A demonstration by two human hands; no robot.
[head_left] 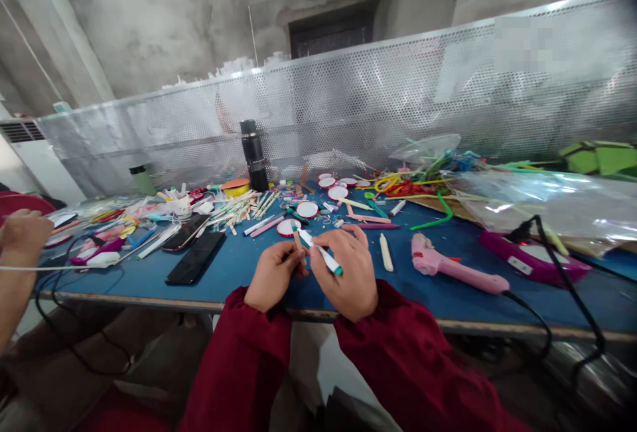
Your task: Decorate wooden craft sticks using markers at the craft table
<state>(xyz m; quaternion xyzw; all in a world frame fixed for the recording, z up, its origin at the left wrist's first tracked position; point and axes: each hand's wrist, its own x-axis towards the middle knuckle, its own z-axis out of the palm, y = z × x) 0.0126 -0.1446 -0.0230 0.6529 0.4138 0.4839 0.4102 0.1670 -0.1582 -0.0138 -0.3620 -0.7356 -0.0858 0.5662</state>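
In the middle of the bench, my right hand (350, 271) grips a white marker with green ends (329, 261), slanted across the fingers. My left hand (271, 271) pinches a narrow flat wooden stick (297, 239) upright, its top end greenish. The marker's upper end lies close to the stick; whether they touch I cannot tell. Just beyond my hands lie round white discs with red rims (307, 210). To the right of my right hand are a cream-coloured stick-like piece (385, 251) and a pink glue gun (450, 266) on its side.
Two dark phones (196, 258) lie to the left. Behind them are a pile of patterned sticks (251, 210) and a black bottle (254, 156). A purple power strip (532, 259) with cables sits at right, near plastic bags. Another person's hand (22, 236) shows at far left.
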